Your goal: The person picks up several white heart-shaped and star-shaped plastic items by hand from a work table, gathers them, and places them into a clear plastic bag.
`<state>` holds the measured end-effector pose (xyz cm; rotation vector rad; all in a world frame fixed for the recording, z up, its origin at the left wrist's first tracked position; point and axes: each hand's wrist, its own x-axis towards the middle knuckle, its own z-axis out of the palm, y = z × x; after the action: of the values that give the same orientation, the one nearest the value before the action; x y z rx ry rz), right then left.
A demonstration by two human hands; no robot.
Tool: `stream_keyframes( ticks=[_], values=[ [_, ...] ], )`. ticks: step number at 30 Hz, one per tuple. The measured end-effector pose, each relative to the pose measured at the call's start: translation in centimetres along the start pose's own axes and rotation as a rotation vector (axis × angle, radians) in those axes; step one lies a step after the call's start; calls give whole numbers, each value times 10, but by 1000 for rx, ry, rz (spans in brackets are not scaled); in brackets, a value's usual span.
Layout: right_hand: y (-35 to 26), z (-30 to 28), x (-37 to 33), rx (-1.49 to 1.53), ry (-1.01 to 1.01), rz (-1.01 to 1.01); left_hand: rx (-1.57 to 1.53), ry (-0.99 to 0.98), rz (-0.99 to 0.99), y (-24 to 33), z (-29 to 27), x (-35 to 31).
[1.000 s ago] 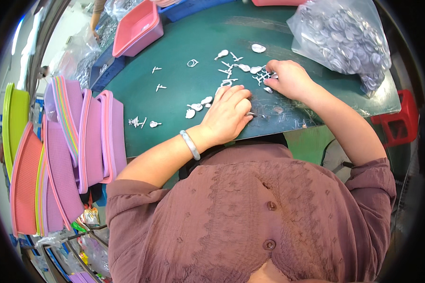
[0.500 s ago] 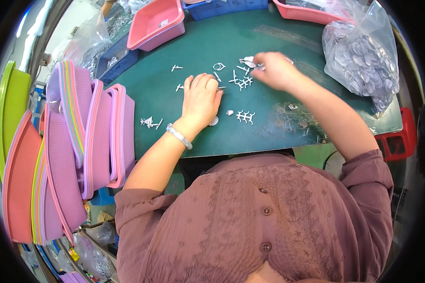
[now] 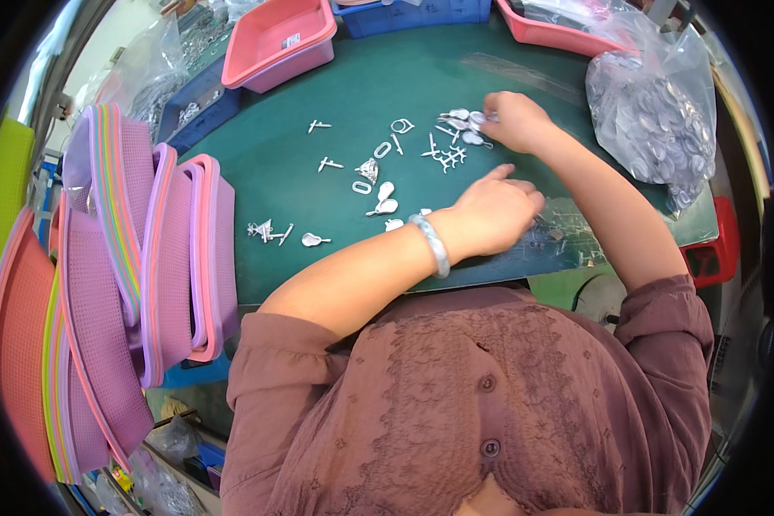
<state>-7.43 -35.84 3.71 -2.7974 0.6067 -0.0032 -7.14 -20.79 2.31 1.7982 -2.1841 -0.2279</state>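
Small silver-grey metal pieces lie scattered over the green table. My right hand (image 3: 519,123) has its fingers bent together at the edge of a pile of rounded, spoon-like pieces (image 3: 471,136); what is between the fingertips is hidden. Nearer to me, my left hand (image 3: 500,211), with a pale bangle (image 3: 433,243) at its wrist, lies low over the table, fingers bent but apart. Left of it are more spoon-like pieces (image 3: 386,206), an oval ring (image 3: 362,187) and a triangular openwork piece (image 3: 368,170). A branched piece (image 3: 450,157) rests between the hands.
On the right stands a clear bag (image 3: 654,120) full of flat silver ovals. Pink baskets (image 3: 277,52) and a blue crate (image 3: 413,15) line the far edge. Nested purple baskets (image 3: 168,267) crowd the left side. A red stool (image 3: 715,245) is below the table's right end.
My left hand has swept right from the middle of the table, uncovering several metal pieces there. My right hand has shifted slightly right, and more spoon-like pieces show beside it.
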Motion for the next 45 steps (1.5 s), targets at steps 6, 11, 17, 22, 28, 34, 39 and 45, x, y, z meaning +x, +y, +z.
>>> stream_keyframes(
  ticks=[6,11,17,22,28,34,39,45],
  values=[
    [-81,24,25,82,-80,-189,129,241,-160,-30,-11,-78],
    [-84,22,34,180,-19,-355,126,517,-254,-24,-30,-129],
    [-16,-20,1,137,-164,-246,-741,835,-812,-22,-28,-185],
    [-28,2,-11,127,-172,-349,-1274,929,-856,-16,-37,-172],
    [-92,7,-18,1213,-438,7,-1724,984,-726,-15,-34,-156],
    [-118,22,-35,1629,-329,151,-2264,1142,-546,-16,-20,-135],
    [-143,39,-46,1459,-21,-146,-2258,1116,-539,-12,-25,-106],
    [-140,42,-52,1213,67,-332,-2385,1124,-327,-26,-17,-100]
  ],
)
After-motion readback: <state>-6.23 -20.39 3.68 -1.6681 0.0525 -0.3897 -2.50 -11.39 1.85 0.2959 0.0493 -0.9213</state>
